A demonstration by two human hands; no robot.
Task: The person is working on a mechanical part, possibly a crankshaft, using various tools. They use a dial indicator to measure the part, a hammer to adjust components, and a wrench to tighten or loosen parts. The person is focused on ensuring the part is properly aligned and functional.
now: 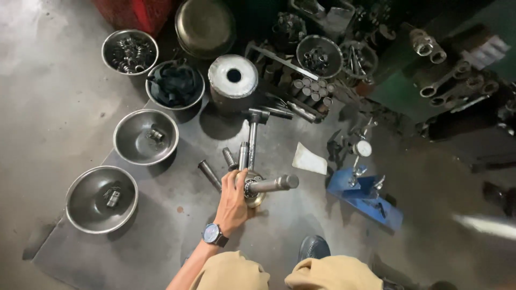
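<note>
Head view: left hand [232, 200] wrapped round a steel shaft [273, 184] with its bearing
Right hand: out of sight
Progress: looks mid-job, loose pins [230, 158] and bowls [145, 136] of parts waiting

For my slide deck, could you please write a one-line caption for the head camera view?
Left hand grips a steel shaft with bearing above a floor mat ringed by metal bowls.

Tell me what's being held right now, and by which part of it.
The left hand grips a metal shaft at its wide geared end, near the bearing, with the shaft's thin end pointing right. No right hand is in view.
</note>
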